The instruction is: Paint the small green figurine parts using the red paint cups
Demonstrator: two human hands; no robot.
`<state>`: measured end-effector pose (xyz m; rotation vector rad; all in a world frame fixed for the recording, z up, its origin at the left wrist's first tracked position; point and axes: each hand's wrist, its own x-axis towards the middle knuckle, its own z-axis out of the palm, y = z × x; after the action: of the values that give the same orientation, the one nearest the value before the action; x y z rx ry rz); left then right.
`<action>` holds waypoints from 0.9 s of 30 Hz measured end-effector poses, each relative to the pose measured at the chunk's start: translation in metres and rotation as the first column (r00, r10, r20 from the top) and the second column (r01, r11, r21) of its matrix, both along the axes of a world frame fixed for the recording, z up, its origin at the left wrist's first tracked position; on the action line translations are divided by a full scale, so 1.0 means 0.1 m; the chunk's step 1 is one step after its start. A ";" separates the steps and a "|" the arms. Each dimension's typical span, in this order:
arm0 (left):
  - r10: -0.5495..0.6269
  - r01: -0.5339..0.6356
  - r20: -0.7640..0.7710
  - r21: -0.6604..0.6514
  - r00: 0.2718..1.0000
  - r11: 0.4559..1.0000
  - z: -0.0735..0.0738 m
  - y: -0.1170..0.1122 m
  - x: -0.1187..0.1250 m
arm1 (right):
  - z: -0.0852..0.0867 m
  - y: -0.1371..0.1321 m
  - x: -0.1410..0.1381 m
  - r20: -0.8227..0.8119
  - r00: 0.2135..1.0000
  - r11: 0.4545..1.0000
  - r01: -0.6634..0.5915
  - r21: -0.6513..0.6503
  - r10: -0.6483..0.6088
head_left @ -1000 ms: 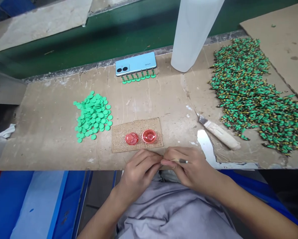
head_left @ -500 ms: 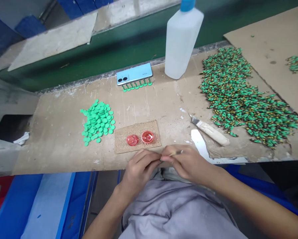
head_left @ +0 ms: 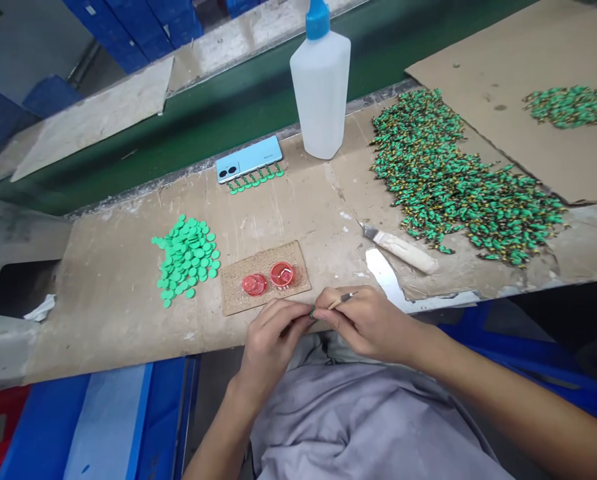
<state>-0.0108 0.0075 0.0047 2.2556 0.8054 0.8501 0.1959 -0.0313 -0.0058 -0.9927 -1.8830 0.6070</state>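
Note:
My left hand (head_left: 272,337) is closed in a pinch on a small green piece (head_left: 312,311), which is mostly covered by the fingertips. My right hand (head_left: 366,322) meets it there, its thumb and fingertips against the same piece. A thin paintbrush (head_left: 339,301) with a pale handle is also held in the right hand, its dark end pointing up and right. Just beyond the hands, a brown board (head_left: 234,301) carries a red cup (head_left: 282,274) with shiny liquid and a red lid-like piece (head_left: 254,285).
Green discs (head_left: 188,257) are heaped on the left. A large pile of small green-and-black figures (head_left: 453,180) covers the right. A row of figures on discs (head_left: 256,180) leans against a blue phone (head_left: 251,159). A white bottle (head_left: 322,93) and a knife (head_left: 403,252) are also on the table.
The camera view has shifted, so the bottle and pile appear further left. Both hands stay together at the small green piece; the brush's dark end now shows more clearly.

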 end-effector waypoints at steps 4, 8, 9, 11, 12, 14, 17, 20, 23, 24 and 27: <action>0.012 -0.012 -0.010 0.007 1.000 1.000 -0.01 -0.01 0.00 | 0.00 -0.01 0.00 0.031 1.000 1.000 -0.003 0.013 0.003; 0.020 -0.020 -0.024 0.003 1.000 1.000 0.00 -0.02 0.00 | 0.00 -0.02 -0.01 0.072 0.997 1.000 0.006 0.018 -0.007; 0.017 -0.017 -0.024 0.008 1.000 1.000 0.00 -0.02 0.00 | 0.00 -0.02 -0.01 0.082 0.997 1.000 0.007 0.016 -0.008; 0.010 -0.009 -0.024 0.021 1.000 1.000 0.00 -0.02 0.00 | 0.00 -0.03 -0.01 0.099 0.995 1.000 -0.002 0.009 0.001; 0.008 -0.007 -0.026 0.025 1.000 1.000 0.00 -0.02 0.00 | 0.00 -0.03 -0.02 0.110 0.994 1.000 -0.011 0.007 0.010; 0.005 -0.005 -0.031 0.026 1.000 1.000 0.00 -0.01 0.00 | 0.01 -0.02 -0.02 0.128 0.991 0.999 -0.035 0.007 0.034; 0.001 0.000 -0.030 0.024 1.000 1.000 0.01 -0.01 0.00 | 0.03 -0.01 -0.01 0.156 0.985 0.998 -0.070 -0.004 0.070; 0.003 -0.003 -0.019 0.018 1.000 1.000 0.01 -0.01 0.00 | 0.04 0.01 0.00 0.174 0.980 0.995 -0.095 -0.016 0.096; 0.017 -0.017 -0.007 -0.003 1.000 1.000 -0.01 -0.01 -0.01 | 0.03 0.03 -0.01 0.123 0.986 0.993 -0.112 -0.043 0.116; 0.021 -0.021 -0.003 -0.006 1.000 1.000 -0.02 -0.02 -0.01 | 0.03 0.03 -0.02 0.096 0.988 0.992 -0.112 -0.052 0.117; 0.024 -0.024 0.005 0.010 1.000 1.000 -0.02 -0.02 0.00 | 0.03 0.02 -0.04 0.027 0.997 0.996 -0.071 -0.061 0.073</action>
<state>-0.0112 0.0055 0.0022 2.2562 0.8293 0.8719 0.1920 -0.0288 -0.0030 -0.9795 -1.9429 0.6987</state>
